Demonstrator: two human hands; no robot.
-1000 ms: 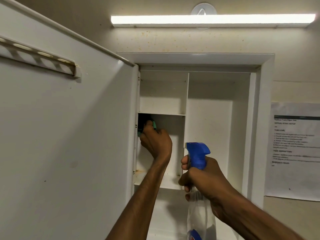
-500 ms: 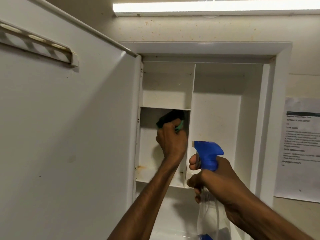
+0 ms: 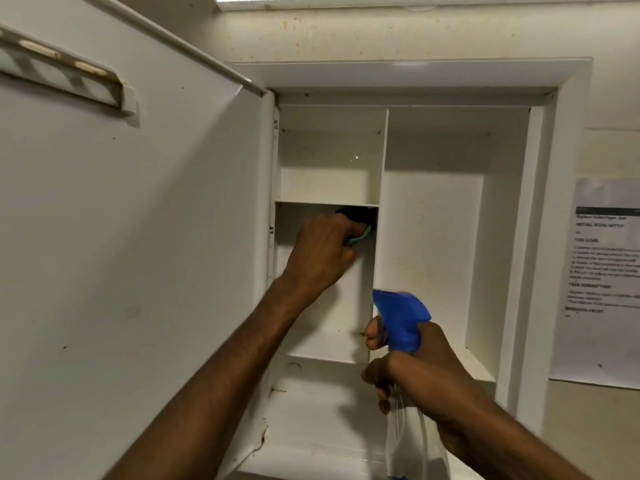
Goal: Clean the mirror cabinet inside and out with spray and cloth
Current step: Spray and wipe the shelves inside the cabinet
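Gripping a dark cloth with a green edge, the left hand reaches into the left middle compartment of the mirror cabinet. Its fingers curl round the cloth, which is pressed into the top right corner of that compartment, just under the shelf and against the vertical divider. Most of the cloth is hidden behind the hand and in shadow. Left of the hand and below it the compartment stands open down to its floor.

Lower and to the right, the right hand wraps round the neck of a spray bottle, in front of the divider's lower end. The blue head points left, with one finger across the front at the trigger. The clear body runs off the bottom edge, so its base is cut off.

Right of the divider, the tall compartment lies open from top to bottom. The cabinet door swings out at the left, filling that side of the view, with a rail fixed near its top. Only a strip of the light fixture shows at the upper edge. A printed sheet hangs on the wall beside the cabinet's right edge; its text is too blurred to read and its right side is cut off.
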